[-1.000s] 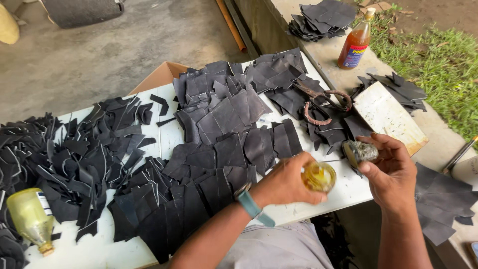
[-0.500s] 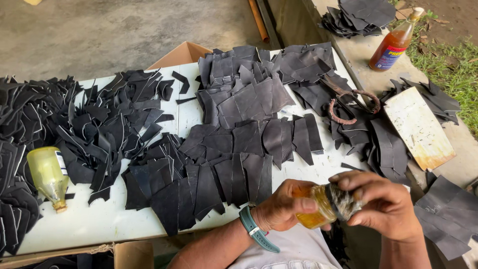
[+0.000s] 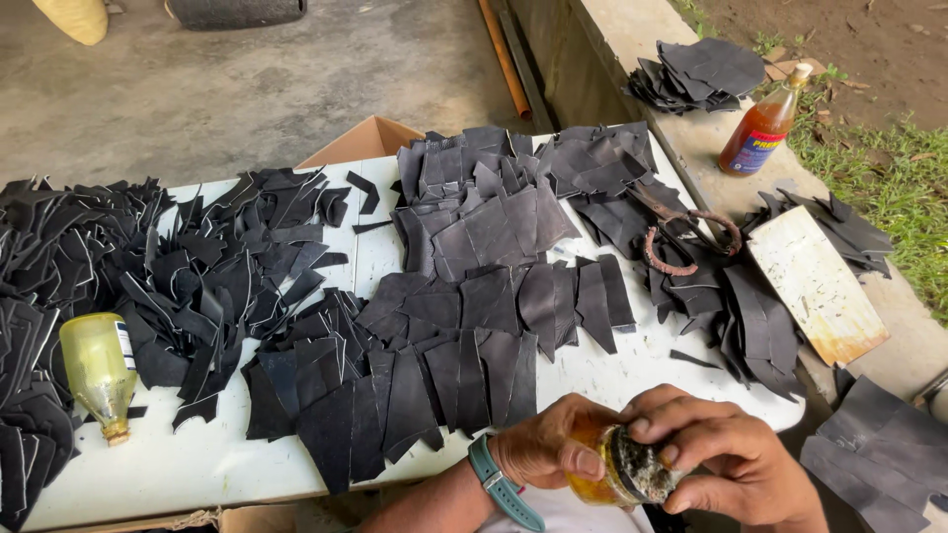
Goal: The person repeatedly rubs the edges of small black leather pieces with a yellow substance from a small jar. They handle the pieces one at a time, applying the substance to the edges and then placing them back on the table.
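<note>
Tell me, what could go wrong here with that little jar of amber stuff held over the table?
1. The small jar sits tilted between the left hand and right hand; its amber contents might spill onto the black cut pieces.
2. The crusted lid looks sticky and could slip.
3. The yellow bottle lying on its side might roll.

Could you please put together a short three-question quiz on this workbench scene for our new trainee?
1. True or false: the left hand holds a small amber jar.
2. What touches the jar's grimy lid? A) right hand B) rusty shears C) nothing
3. How does the yellowish bottle on the white table lie?

Key: 1 true; 2 A; 3 on its side, among black cut pieces.
</note>
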